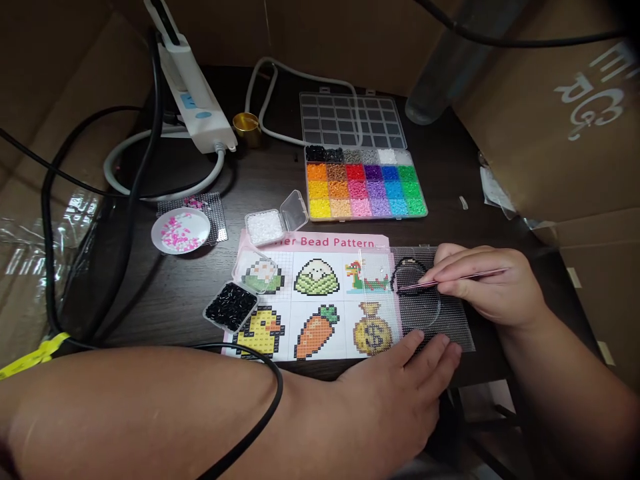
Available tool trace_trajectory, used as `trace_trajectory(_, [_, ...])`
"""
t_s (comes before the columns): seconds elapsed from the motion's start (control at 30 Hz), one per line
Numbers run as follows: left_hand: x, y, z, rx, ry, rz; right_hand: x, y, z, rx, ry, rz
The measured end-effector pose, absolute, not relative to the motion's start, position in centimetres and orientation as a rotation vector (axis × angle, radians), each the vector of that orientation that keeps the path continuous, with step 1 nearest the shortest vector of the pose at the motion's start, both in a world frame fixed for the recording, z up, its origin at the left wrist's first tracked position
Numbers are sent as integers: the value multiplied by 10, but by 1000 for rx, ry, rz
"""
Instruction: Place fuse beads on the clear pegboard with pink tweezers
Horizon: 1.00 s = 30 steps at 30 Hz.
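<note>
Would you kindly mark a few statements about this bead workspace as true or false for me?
1. The right hand holds tweezers over a clear pegboard. True.
2. The left hand is holding a second pair of tweezers. False: it rests at the near edge of the pegboard.
3. The carrot picture is in the bottom row of the pattern sheet. True.
4. The black beads sit in a small box with its lid shut. False: the lid is open.
5. The white dish is left of the multicoloured bead case. True.
</note>
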State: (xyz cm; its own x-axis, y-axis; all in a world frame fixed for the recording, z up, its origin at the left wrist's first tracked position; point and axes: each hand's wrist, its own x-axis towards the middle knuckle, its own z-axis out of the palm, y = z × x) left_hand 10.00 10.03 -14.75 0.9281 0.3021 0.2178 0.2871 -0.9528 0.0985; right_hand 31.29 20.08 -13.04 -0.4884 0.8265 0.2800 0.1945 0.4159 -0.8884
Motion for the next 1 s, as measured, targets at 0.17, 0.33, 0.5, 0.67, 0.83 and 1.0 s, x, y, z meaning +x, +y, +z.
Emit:
trace_trajectory(0.17, [100, 101, -148, 3020, 466, 341, 312, 202, -132, -868, -1951, 1072])
trace_trajectory(0.33, [100, 101, -147, 3014, 472, 360, 312, 202, -132, -903, -1966, 1068])
trace_trajectory(0.5, [100, 102, -146, 3016, 453, 347, 313, 202, -133, -888, -1978, 1055])
trace_trajectory(0.67, [101, 100, -148, 3012, 470, 375, 313, 202, -132, -876, -1987, 1056])
trace_trajectory(0.83, [100, 99, -144, 3061, 449, 272, 310, 199, -130, -898, -1982, 1037])
trace_trajectory(1.0, [98, 101, -140, 3095, 438, 211, 312, 199, -131, -878, -1984, 1056])
